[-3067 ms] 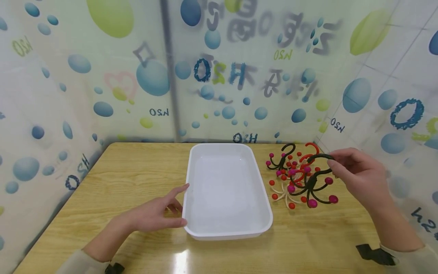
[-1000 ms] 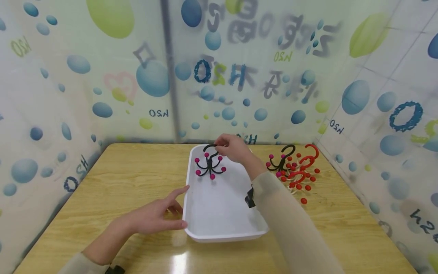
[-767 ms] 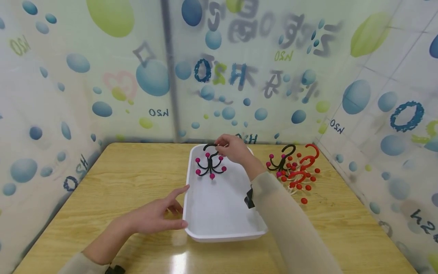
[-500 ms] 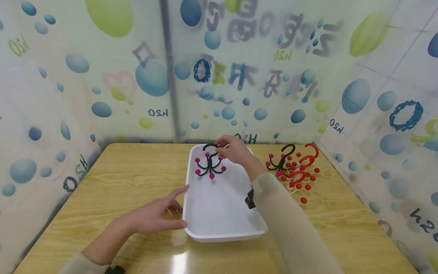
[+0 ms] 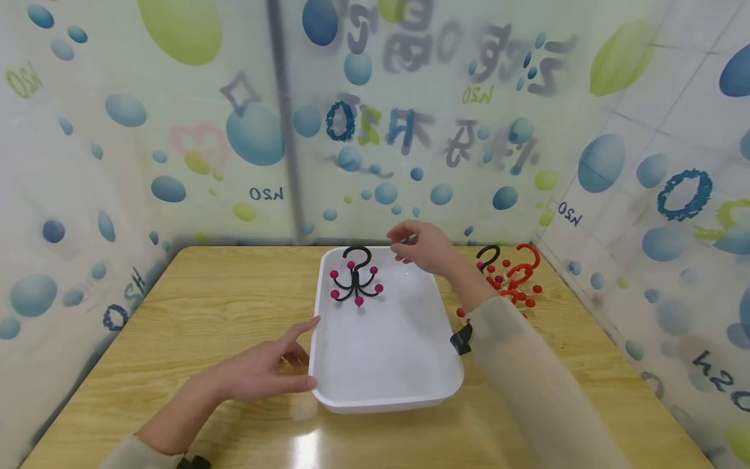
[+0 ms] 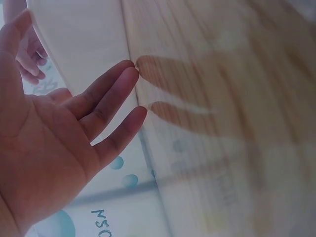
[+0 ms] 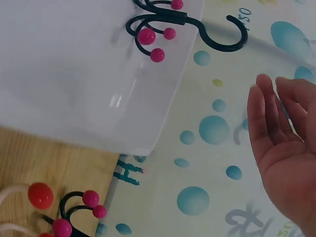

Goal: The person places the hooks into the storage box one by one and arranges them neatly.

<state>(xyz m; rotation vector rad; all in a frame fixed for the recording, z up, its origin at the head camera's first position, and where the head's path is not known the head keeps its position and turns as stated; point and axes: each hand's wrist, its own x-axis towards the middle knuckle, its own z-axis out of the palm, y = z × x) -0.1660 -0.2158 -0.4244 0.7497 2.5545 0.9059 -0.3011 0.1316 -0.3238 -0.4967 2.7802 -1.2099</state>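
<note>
A black multi-arm hook (image 5: 355,280) with pink ball tips stands in the far left corner of the white tray (image 5: 387,352). Its curved top rises to the tray's far rim, and in the right wrist view the same black hook (image 7: 173,19) is apart from my fingers. My right hand (image 5: 428,247) hovers over the tray's far right edge, fingers loosely bent and holding nothing. My left hand (image 5: 254,371) touches the tray's left rim with thumb and index finger extended. The left wrist view has the other fingers of this hand (image 6: 49,143) straight, their tips at the table surface.
Right of the tray, partly behind my right forearm, lies a cluster of similar hooks: a black one (image 5: 487,249) and several with red tops, such as a red hook (image 5: 533,254). The wooden table (image 5: 234,286) ends at a printed curtain wall (image 5: 375,215).
My right hand carried the black hook from the pile into the tray, then let go of it and moved off to the right. The left hand has stayed at the rim.
</note>
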